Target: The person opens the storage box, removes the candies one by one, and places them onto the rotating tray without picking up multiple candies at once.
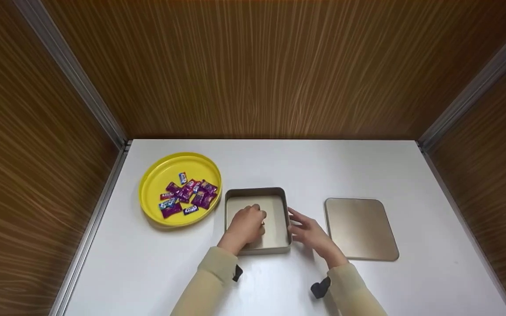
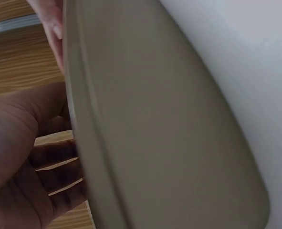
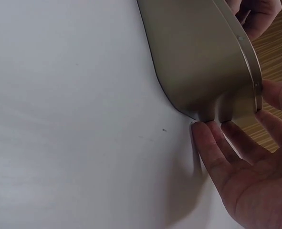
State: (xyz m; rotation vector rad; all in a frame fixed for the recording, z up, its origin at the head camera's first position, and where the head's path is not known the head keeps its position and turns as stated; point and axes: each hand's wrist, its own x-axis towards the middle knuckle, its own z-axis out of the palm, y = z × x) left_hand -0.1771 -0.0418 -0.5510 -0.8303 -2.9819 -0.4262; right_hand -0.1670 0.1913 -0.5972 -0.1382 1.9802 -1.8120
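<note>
A square metal tin (image 1: 265, 251) stands uncovered on the white table. My left hand (image 1: 247, 224) reaches down inside it, fingers curled low over the tin's floor; whether they hold something I cannot tell. In the left wrist view, the tin's wall (image 2: 164, 114) hides the fingertips of that left hand (image 2: 21, 148). Against the outside of the tin's right wall rest the fingertips of my right hand (image 1: 310, 235). The right wrist view shows this right hand's spread, fairly straight fingers (image 3: 241, 143) at the tin's rounded corner (image 3: 212, 90).
A round yellow tray (image 1: 152, 193) at the left holds several small wrapped candies (image 1: 185, 193), purple, red and blue. To the right lies a flat square metal lid (image 1: 360, 228). Wood-grain panels (image 1: 253, 70) enclose the white table (image 1: 314, 171) at the back and sides.
</note>
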